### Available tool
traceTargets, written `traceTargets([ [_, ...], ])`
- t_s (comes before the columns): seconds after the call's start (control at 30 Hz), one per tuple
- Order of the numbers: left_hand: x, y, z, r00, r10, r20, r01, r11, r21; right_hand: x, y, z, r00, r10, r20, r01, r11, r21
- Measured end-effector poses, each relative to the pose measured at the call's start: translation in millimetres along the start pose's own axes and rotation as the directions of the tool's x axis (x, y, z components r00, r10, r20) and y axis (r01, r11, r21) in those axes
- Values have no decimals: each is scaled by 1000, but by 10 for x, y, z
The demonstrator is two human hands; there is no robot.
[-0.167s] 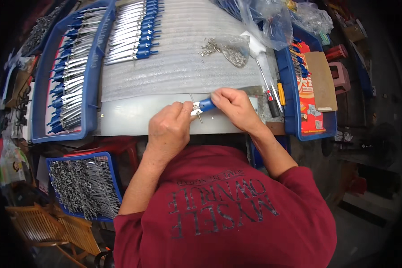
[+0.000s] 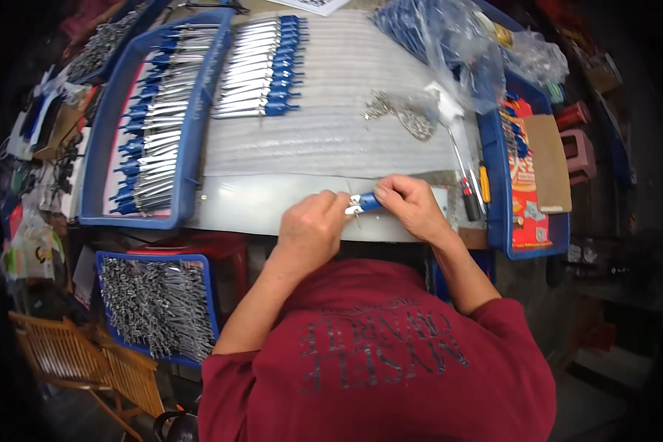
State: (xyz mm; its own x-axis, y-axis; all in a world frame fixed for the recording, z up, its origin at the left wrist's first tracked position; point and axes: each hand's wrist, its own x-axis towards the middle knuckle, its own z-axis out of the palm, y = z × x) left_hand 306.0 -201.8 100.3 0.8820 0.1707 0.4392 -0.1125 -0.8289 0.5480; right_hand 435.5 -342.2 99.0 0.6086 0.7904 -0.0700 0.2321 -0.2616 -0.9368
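At the centre of the frame both hands meet over the near edge of the desk (image 2: pixel 272 206). The left hand (image 2: pixel 311 225) is curled, its fingertips closed on the metal end of a small blue-handled tool (image 2: pixel 364 202); the right hand (image 2: pixel 409 206) pinches the blue handle from the other side. The piece sits between them, just above the desk edge.

Judging by what lies around, much of the work looks done: a neat row of finished blue-handled pieces (image 2: pixel 261 66) lies at the upper middle, and a blue tray (image 2: pixel 191 147) at the upper left is packed with more. Work remains too: a lower tray (image 2: pixel 158 306) at the lower left is full of bare metal parts, and a small heap of loose metal bits (image 2: pixel 401 114) lies at the upper right of the mat.

Screwdrivers (image 2: pixel 470 193) lie just right of the right hand, beside another blue tray (image 2: pixel 493 221) with a cardboard sheet (image 2: pixel 549 162). Clear plastic bags (image 2: pixel 449 44) crowd the upper right. Nothing blocks the hands.
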Motion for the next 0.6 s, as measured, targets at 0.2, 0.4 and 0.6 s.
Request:
traceTargets([
  [0.2, -32, -73, -41, 998, 6, 65, -3, 999, -40, -51, 2, 126, 994, -71, -80, 61, 991, -121],
  [0.4, -20, -190, -161, 996, 7, 85, -7, 1000, -6, -37, 40, 212, 986, -102, -134, 92, 993, -79],
  [0.6, 106, -635, -402, 998, 2, -61, 7, 989, 150, -22, 217, 180, 961, -159, -225, 135, 984, -118],
])
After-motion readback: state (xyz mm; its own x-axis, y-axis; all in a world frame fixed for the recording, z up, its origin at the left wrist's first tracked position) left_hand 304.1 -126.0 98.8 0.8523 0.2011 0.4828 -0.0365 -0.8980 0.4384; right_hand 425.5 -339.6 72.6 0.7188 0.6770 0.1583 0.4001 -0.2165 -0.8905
